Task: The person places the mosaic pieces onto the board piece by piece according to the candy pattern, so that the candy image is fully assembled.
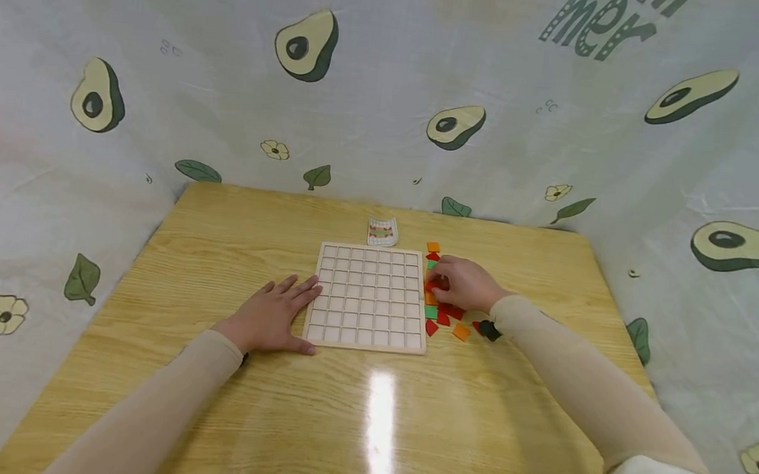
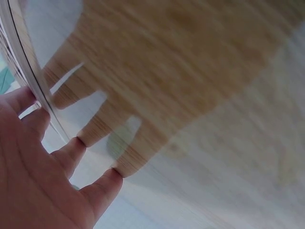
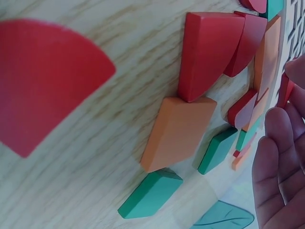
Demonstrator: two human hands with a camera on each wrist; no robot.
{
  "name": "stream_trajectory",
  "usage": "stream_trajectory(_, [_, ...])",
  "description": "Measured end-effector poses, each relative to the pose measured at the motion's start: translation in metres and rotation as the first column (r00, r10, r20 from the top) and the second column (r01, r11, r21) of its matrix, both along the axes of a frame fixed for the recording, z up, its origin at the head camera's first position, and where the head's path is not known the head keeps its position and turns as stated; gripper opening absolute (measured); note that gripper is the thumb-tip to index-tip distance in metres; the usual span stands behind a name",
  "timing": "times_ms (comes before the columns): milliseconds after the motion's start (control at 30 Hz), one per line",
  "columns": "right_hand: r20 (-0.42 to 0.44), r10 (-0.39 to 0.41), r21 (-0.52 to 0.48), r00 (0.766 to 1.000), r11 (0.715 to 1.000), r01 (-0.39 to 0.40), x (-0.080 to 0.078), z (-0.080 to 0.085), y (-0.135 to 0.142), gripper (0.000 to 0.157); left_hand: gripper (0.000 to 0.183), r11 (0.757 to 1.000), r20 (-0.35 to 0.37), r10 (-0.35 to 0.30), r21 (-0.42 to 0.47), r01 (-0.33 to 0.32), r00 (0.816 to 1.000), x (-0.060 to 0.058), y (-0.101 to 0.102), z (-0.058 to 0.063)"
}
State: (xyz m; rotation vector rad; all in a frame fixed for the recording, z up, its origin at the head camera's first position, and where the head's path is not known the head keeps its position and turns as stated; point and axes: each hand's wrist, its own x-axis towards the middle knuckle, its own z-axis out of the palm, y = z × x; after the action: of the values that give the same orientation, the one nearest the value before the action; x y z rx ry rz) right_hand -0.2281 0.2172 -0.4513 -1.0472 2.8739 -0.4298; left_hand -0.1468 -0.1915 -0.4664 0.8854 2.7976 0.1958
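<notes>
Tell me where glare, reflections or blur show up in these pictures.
Head view: a bright glare streak on the tabletop, on the near side of the grid board; left wrist view: the glossy surface mirrors the left hand as a dark shape, wood grain soft; right wrist view: the big red piece looks slightly soft, perhaps from being near the lens.

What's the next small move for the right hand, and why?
Probably carry the red piece over the grid board and set it into a cell. The right hand pinches that piece just beside the board, the cells look bare, and the left hand rests at the board's left edge.
</notes>
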Motion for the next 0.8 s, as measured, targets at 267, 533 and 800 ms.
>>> stream_trajectory(267, [0.041, -0.006, 0.004, 0.999, 1.0, 0.006, -0.009, 0.008, -0.023, 0.017, 0.116, 1.0, -0.001, -0.003, 0.0, 0.003, 1.0, -0.002, -0.006, -0.002])
stream_trajectory(533, [0.117, 0.054, -0.039, 0.992, 0.998, -0.05, -0.024, 0.021, -0.096, 0.015, 0.116, 1.0, -0.007, 0.004, -0.004, -0.004, 1.0, -0.002, -0.01, -0.003])
stream_trajectory(800, [0.105, 0.081, -0.067, 0.991, 0.995, -0.074, -0.036, 0.005, -0.16, 0.013, 0.113, 1.0, 0.009, 0.006, 0.008, -0.006, 1.0, 0.0, -0.005, 0.003])
